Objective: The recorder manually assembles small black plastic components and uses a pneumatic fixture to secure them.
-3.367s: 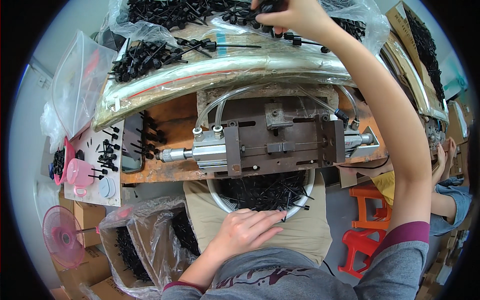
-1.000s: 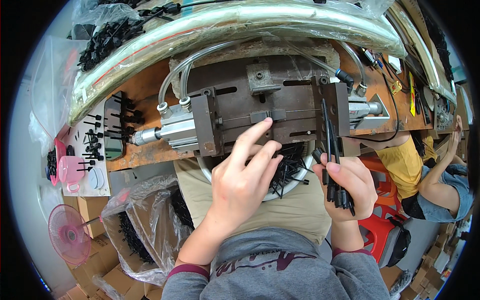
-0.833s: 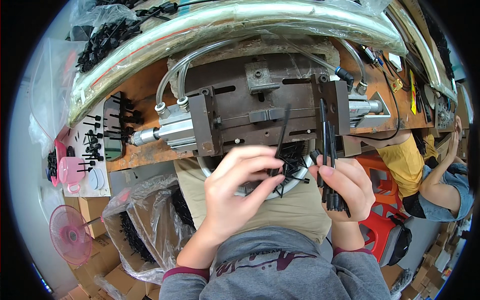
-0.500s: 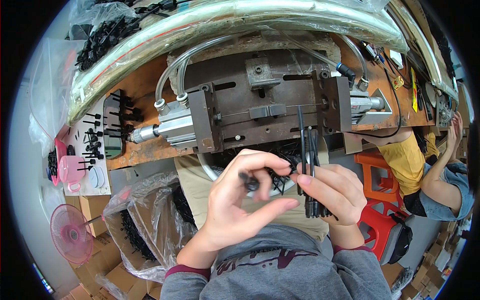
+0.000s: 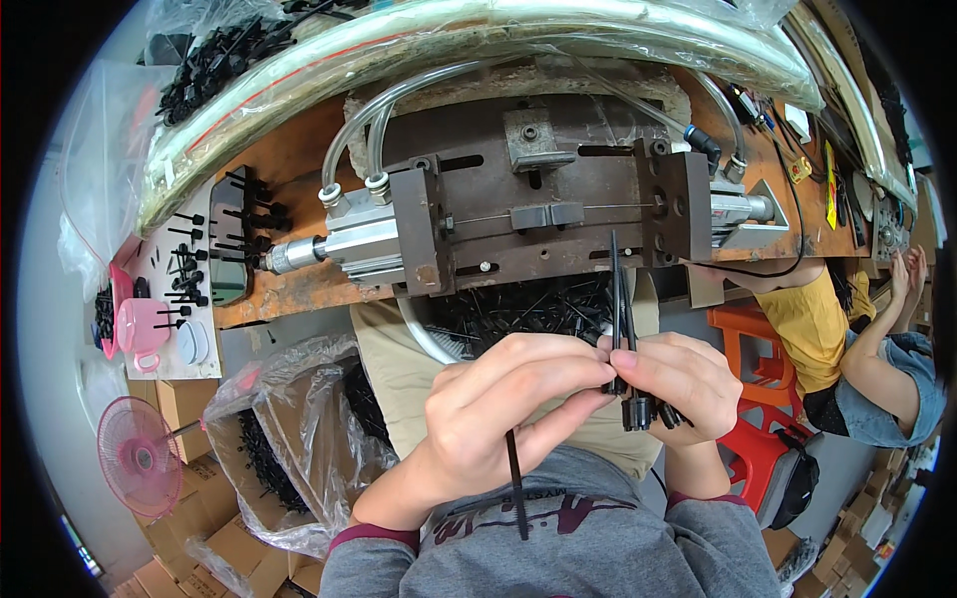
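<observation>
My right hand (image 5: 683,387) is closed round a small bunch of black rod-shaped parts (image 5: 636,411). Their thin ends point up toward the bench and their thick ends hang down. From the palm of my left hand (image 5: 513,394) another black rod (image 5: 516,488) sticks out downward; the rest of it is hidden by my fingers. The left fingertips are pinched together and meet the bunch beside the right thumb. Beyond my hands a dark metal fixture (image 5: 543,249) holds two small grey blocks (image 5: 546,215) at its middle, on a thin rod.
More black parts (image 5: 533,309) lie in a heap at my lap. Pneumatic cylinders (image 5: 364,249) with clear hoses flank the fixture. A plastic-lined box (image 5: 299,439) and a pink fan (image 5: 142,458) stand left. At right, another person (image 5: 877,369) sits near red stools (image 5: 763,439).
My left hand has moved from spread and curled fingers to a pinch against the bunch. The rod in its palm now points down. The view has shifted slightly.
</observation>
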Demonstrator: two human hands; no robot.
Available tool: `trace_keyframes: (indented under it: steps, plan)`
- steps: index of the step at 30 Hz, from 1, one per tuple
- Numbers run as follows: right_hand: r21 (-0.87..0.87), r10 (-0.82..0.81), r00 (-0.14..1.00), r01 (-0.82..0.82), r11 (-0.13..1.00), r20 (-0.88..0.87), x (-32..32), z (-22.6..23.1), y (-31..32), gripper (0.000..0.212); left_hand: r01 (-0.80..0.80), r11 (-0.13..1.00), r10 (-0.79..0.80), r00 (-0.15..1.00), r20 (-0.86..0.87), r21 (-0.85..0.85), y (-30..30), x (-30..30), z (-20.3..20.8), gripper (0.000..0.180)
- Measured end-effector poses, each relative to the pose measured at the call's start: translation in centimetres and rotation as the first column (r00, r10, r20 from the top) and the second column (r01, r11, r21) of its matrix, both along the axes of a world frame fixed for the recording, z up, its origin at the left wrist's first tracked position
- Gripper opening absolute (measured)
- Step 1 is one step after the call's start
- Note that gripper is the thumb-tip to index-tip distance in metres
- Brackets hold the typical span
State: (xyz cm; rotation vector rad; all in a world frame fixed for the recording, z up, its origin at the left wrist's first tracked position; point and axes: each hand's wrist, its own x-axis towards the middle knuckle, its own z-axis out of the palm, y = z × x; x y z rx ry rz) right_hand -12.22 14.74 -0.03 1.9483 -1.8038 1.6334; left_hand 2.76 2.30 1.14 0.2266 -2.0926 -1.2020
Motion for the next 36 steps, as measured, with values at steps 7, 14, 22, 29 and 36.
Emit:
trace_keyframes:
  steps: [7,14,22,29,36]
  plan:
    - [-0.031,-0.042,0.999,0.041,0.999,-0.032,0.1,-0.2,-0.2,0.026,-0.088,0.995,0.082,0.989,0.124,0.044,0.0,0.6,1.1,0.035]
    - [-0.096,-0.128,0.991,0.124,0.988,-0.04,0.1,-1.1,-0.1,0.039,-0.194,0.865,0.313,0.93,0.195,-0.463,-1.1,-0.5,-1.5,0.03]
    - [-0.071,-0.139,0.99,0.137,0.988,-0.031,0.1,-0.9,-0.1,0.043,-0.116,0.732,0.409,0.863,0.296,-0.672,-0.9,-1.9,-1.0,0.019]
    - [-0.075,-0.169,0.984,0.165,0.983,-0.058,-0.1,-0.9,-0.1,0.042,-0.078,0.762,0.392,0.845,0.363,-0.643,-1.4,-2.4,-0.2,0.022]
    - [-0.085,-0.246,0.967,0.24,0.967,-0.071,-0.3,-0.5,0.1,0.036,-0.055,0.801,0.363,0.837,0.41,-0.596,-1.6,-2.4,0.2,0.023]
